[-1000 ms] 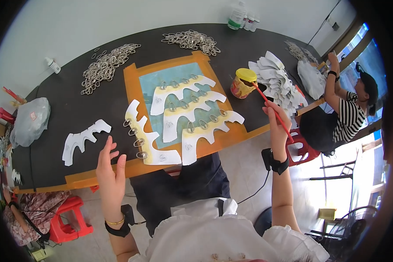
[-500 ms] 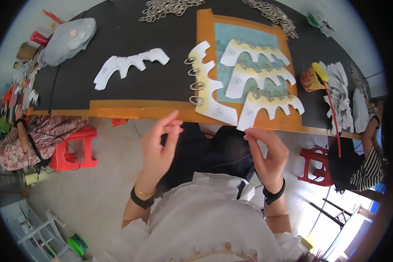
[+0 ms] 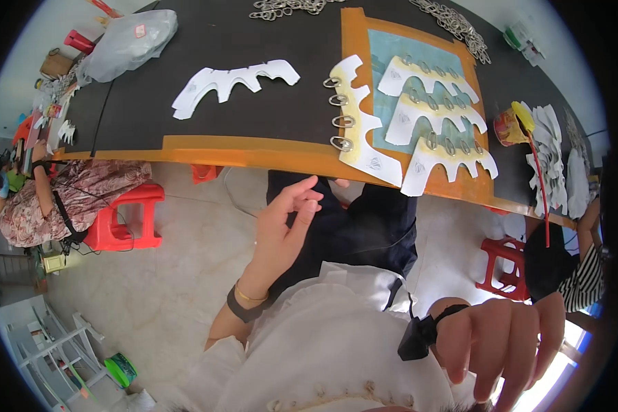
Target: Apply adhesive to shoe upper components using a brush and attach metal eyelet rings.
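My left hand hangs just in front of the table's front edge, its fingers loosely bent and apart, holding nothing. Raised close at the lower right, my right hand has bent, spread fingers pointing down, with nothing visible in them. A black box-shaped piece on a dark band sits beside that hand. On the table, an upright white scalloped piece with a yellowish edge carries several metal rings. Three similar ringed pieces lie in a row to its right. A white scalloped stack without rings lies left.
Orange tape edges the black table around a bluish sheet. Linked metal rings lie at the back. A yellow-topped tin with a red stick stands right, near white pieces. People sit at both sides by red stools.
My right hand has left the nearest ringed piece and risen toward the lower right. The view has shifted slightly. My left hand stays near the table edge.
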Available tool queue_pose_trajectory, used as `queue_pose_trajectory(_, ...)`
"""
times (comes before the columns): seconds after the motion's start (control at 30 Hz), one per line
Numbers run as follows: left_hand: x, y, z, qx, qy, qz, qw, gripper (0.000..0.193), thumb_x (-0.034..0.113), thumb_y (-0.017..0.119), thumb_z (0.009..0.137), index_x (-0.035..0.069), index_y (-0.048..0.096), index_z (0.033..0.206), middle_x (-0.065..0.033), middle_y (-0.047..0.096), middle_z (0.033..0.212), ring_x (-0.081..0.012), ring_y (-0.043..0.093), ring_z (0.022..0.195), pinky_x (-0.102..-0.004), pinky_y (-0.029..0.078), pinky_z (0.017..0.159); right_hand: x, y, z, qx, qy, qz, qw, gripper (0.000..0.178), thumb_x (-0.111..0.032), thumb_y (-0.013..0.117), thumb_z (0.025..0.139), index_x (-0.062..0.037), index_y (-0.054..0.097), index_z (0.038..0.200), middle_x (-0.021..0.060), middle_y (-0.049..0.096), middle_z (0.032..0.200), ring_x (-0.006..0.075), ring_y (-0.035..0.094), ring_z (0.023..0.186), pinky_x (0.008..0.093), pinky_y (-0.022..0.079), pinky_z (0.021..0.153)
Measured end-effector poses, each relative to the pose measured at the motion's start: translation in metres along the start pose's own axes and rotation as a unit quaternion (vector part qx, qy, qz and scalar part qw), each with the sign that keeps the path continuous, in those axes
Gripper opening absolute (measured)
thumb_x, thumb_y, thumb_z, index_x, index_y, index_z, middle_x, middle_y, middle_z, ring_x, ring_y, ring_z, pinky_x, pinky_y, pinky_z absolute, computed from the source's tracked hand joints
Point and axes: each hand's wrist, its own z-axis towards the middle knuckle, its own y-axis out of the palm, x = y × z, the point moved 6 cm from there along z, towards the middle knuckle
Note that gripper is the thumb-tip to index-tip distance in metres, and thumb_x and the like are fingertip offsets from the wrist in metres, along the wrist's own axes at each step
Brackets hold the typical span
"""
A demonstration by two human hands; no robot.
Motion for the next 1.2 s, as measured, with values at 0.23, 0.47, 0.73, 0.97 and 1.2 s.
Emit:
queue_pose_trajectory(0.23,0.111,-0.114,-0.04,0.399,0.429,-0.162,0.794,0.051,0.014,0.053,0.096,0.008,0.038,0.143,-0.0099,0.058,0.107,-0.017,0.06,0.09,-0.0332,0.051,0.076,0.003,0.0,-0.013,0.076,-0.222,-0.143,0.962,0.021,-0.006,0.064,0.091,-0.0056,0.044,0.098,0.0114,0.061,0.083,0.0243,0.061,0.082,0.0397,0.052,0.076)
queue_pose_trajectory(0.47,0.074,-0.001,-0.008,-0.053,0.105,0.068,0.991,0.045,0.008,0.07,0.083,-0.001,0.057,0.125,-0.0127,0.058,0.127,-0.0256,0.062,0.104,-0.0383,0.05,0.086,0.054,-0.08,-0.001,0.061,-0.042,-0.656,0.751,0.04,0.0,0.07,0.083,-0.0063,0.052,0.119,0.0113,0.067,0.096,0.0259,0.064,0.084,0.0335,0.051,0.071)
queue_pose_trajectory(0.73,0.004,0.042,-0.019,-0.209,0.014,0.147,0.967,0.025,0.008,0.069,0.089,0.002,0.066,0.114,-0.0134,0.068,0.097,-0.0223,0.069,0.084,-0.0299,0.055,0.072,0.074,-0.139,-0.027,0.088,-0.045,-0.845,0.526,0.047,0.002,0.069,0.073,-0.0036,0.06,0.118,0.013,0.066,0.109,0.0316,0.063,0.1,0.0436,0.05,0.083)
queue_pose_trajectory(0.97,0.011,0.027,-0.011,-0.135,0.014,0.11,0.985,0.025,0.001,0.065,0.09,0.001,0.065,0.116,-0.0121,0.071,0.098,-0.0183,0.071,0.087,-0.0273,0.054,0.077,0.079,-0.149,-0.032,0.101,-0.025,-0.843,0.528,0.052,0.002,0.066,0.07,-0.0026,0.062,0.122,0.009,0.069,0.102,0.0275,0.062,0.099,0.0395,0.05,0.082)
queue_pose_trajectory(1.2,0.0,0.046,-0.011,-0.154,-0.08,-0.043,0.984,0.025,0.014,0.057,0.1,-0.004,0.063,0.115,-0.0128,0.071,0.101,-0.0166,0.07,0.092,-0.0293,0.055,0.08,0.066,-0.149,-0.028,0.095,-0.02,-0.83,0.549,0.042,0.002,0.067,0.073,-0.0024,0.067,0.115,0.0067,0.068,0.082,0.0232,0.062,0.082,0.0342,0.051,0.07)
